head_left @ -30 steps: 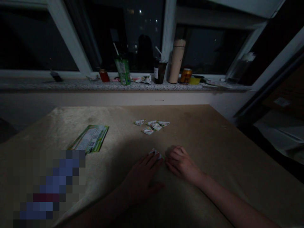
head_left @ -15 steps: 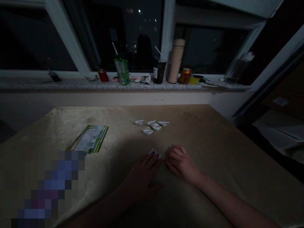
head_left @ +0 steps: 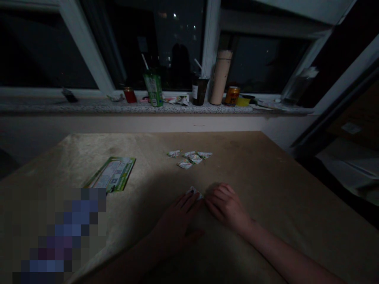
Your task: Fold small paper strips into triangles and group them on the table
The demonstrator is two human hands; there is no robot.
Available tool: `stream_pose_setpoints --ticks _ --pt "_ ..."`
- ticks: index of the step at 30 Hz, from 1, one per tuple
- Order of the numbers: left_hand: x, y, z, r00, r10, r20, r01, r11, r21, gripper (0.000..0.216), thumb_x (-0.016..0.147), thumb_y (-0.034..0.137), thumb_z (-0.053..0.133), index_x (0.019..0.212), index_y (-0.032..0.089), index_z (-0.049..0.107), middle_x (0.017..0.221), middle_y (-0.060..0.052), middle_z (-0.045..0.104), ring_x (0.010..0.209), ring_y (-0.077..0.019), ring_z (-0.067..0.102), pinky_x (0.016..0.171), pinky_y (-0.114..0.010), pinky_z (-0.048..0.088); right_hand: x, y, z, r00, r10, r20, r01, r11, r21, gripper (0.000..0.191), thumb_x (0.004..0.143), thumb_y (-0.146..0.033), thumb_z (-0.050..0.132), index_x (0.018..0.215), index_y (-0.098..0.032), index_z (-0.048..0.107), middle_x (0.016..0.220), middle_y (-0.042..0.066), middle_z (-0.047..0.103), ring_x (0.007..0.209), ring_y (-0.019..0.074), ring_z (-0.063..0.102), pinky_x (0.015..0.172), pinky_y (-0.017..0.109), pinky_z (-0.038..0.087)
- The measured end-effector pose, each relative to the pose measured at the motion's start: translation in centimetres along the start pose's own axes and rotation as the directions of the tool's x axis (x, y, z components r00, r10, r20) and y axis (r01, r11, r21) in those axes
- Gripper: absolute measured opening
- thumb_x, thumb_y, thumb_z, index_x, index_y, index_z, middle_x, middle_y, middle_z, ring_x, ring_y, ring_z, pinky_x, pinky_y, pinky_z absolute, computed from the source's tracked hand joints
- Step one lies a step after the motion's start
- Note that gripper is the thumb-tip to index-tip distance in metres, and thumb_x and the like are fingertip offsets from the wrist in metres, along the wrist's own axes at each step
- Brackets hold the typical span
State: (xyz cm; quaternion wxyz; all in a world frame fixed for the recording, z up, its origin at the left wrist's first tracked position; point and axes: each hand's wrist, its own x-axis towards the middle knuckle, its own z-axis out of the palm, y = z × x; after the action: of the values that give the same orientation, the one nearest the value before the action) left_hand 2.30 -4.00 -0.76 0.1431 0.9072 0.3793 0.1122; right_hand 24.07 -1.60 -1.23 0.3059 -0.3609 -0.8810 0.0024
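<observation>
My left hand [head_left: 176, 223] lies flat on the tan table [head_left: 266, 185], fingers stretched out, their tips pressing on a small folded paper piece [head_left: 194, 192]. My right hand [head_left: 225, 205] rests just right of that piece with its fingers curled under, fingertips touching the paper's edge. Farther back on the table lie several similar small folded paper pieces [head_left: 190, 157] in a loose cluster. The room is dim, so details of the paper are hard to read.
A green and white printed sheet [head_left: 112, 177] lies on the table's left. The stone windowsill [head_left: 89, 105] behind holds a green bottle [head_left: 153, 89], a red can [head_left: 129, 95], a dark cup [head_left: 199, 90], a tall beige flask [head_left: 220, 77] and an orange can [head_left: 232, 96].
</observation>
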Motion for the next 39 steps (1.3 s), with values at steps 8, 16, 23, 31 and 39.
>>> stream_pose_setpoints --ticks 8,16,23,31,39 --pt "0.1 -0.2 -0.3 0.995 -0.073 -0.074 0.058 0.980 -0.190 0.057 0.086 0.033 0.056 0.137 0.019 0.036 0.144 -0.010 0.038 0.134 -0.0242 0.032 0.111 -0.041 0.028 0.4 -0.9 0.5 0.993 0.015 0.121 -0.035 0.985 0.168 0.022 0.090 -0.018 0.049 0.110 -0.018 0.059 0.102 0.007 0.068 0.096 0.0172 0.061 0.096 0.037 0.042" --pt "0.0 -3.9 -1.9 0.916 -0.297 -0.269 0.287 0.955 -0.078 0.026 0.080 0.032 0.062 0.101 0.019 0.056 0.114 -0.008 0.051 0.109 -0.0272 0.049 0.095 -0.042 0.040 0.3 -1.2 0.4 0.996 -0.025 0.082 0.019 0.997 0.071 0.018 0.089 -0.018 0.050 0.102 -0.020 0.063 0.103 0.007 0.070 0.104 0.0185 0.061 0.103 0.043 0.037" --pt "0.0 -4.3 -2.4 0.885 -0.430 -0.179 0.427 0.902 -0.059 0.016 0.077 0.032 0.067 0.090 0.023 0.065 0.110 -0.004 0.053 0.109 -0.0274 0.048 0.097 -0.047 0.032 0.2 -1.1 0.5 0.993 -0.002 0.121 -0.005 0.998 0.055 0.021 0.088 -0.018 0.052 0.107 -0.020 0.062 0.111 0.007 0.067 0.108 0.0190 0.059 0.103 0.044 0.036" --pt "0.1 -4.0 -2.7 0.876 -0.463 -0.133 0.451 0.885 -0.114 0.019 0.079 0.032 0.065 0.097 0.026 0.066 0.114 -0.002 0.056 0.111 -0.0267 0.048 0.098 -0.047 0.029 0.1 -1.3 0.2 0.991 0.004 0.134 -0.012 0.998 0.063 0.023 0.089 -0.020 0.051 0.110 -0.019 0.061 0.113 0.007 0.067 0.109 0.0189 0.057 0.104 0.045 0.035" --pt "0.3 -4.0 -2.9 0.864 -0.487 -0.130 0.477 0.873 -0.102 0.016 0.078 0.034 0.066 0.093 0.029 0.070 0.115 -0.002 0.057 0.112 -0.0282 0.048 0.096 -0.049 0.028 0.2 -1.4 0.3 0.992 -0.009 0.128 0.002 0.999 0.051 0.023 0.088 -0.019 0.052 0.110 -0.019 0.061 0.111 0.007 0.067 0.108 0.0188 0.058 0.104 0.045 0.035"
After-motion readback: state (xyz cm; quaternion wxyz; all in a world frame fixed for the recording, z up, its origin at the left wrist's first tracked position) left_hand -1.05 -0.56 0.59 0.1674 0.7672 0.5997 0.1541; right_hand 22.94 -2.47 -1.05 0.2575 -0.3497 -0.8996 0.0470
